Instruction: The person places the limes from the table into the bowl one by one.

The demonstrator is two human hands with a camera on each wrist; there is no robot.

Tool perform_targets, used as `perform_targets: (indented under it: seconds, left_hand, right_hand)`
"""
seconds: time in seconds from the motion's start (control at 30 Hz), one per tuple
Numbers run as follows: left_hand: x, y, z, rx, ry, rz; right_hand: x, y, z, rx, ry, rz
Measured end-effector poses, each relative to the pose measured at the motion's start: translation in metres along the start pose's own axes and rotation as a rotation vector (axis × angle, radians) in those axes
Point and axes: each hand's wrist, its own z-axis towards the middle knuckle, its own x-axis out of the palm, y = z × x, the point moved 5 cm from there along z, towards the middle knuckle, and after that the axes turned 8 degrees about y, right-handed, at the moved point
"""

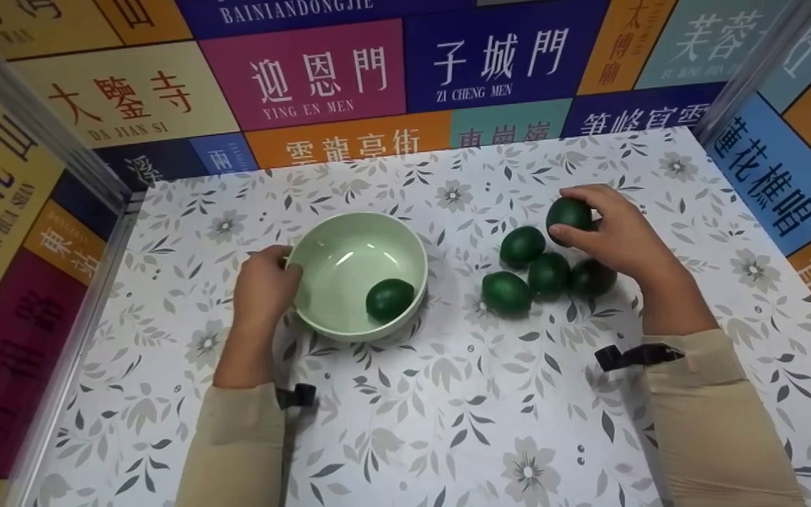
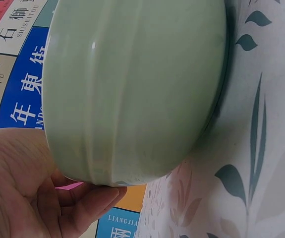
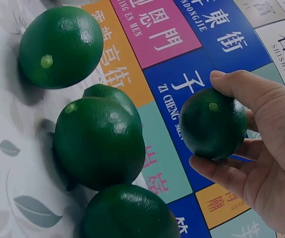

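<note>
A pale green bowl [image 1: 335, 264] stands upright on the table, left of centre, with one dark green lime [image 1: 390, 299] lying inside it. My left hand [image 1: 262, 285] grips the bowl's left rim; in the left wrist view, the fingers [image 2: 90, 208] lie against its outer wall. Over on the right, my right hand [image 1: 620, 232] holds another lime [image 1: 569, 220] between thumb and fingers. From the right wrist, that lime [image 3: 213, 124] appears apart from the others. Several more limes [image 1: 548, 274] are clustered on the table just below and left of this hand.
A white tablecloth [image 1: 448, 422] with grey flowers and leaves covers the table. Behind it and along both sides rise panels [image 1: 307, 77] of coloured blocks with Chinese lettering. A metal post [image 1: 53, 120] stands at the left corner.
</note>
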Motion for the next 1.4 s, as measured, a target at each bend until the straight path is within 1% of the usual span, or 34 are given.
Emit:
perform_targets:
  seconds: [0.17, 0.33, 0.5, 0.7, 1.03, 1.1, 1.33, 1.4]
  left_hand:
    - [0.0, 0.0, 0.001, 0.004, 0.007, -0.001]
    - [0.002, 0.0, 0.001, -0.011, 0.018, -0.022]
    - [0.001, 0.0, 0.001, -0.012, 0.014, -0.007]
    - [0.0, 0.0, 0.002, -0.022, 0.02, -0.01]
    - [0.001, 0.001, 0.001, -0.054, 0.03, -0.007]
    - [0.001, 0.001, 0.001, -0.051, 0.028, -0.007]
    - [0.001, 0.001, 0.001, 0.004, 0.006, 0.006]
    - [0.001, 0.001, 0.001, 0.003, 0.006, 0.003]
  right_hand:
    - [0.003, 0.007, 0.001, -0.029, -0.014, -0.012]
    - [0.006, 0.015, 0.002, -0.066, -0.017, -0.006]
    - [0.01, 0.022, 0.004, -0.093, -0.019, 0.001]
    - [0.014, 0.031, 0.007, -0.152, -0.038, -0.023]
    - [0.023, 0.044, 0.013, -0.202, -0.015, -0.005]
    - [0.024, 0.047, 0.014, -0.215, -0.018, -0.005]
    - [0.03, 0.056, 0.016, -0.244, -0.012, 0.008]
    - [0.032, 0.058, 0.016, -0.249, -0.007, 0.009]
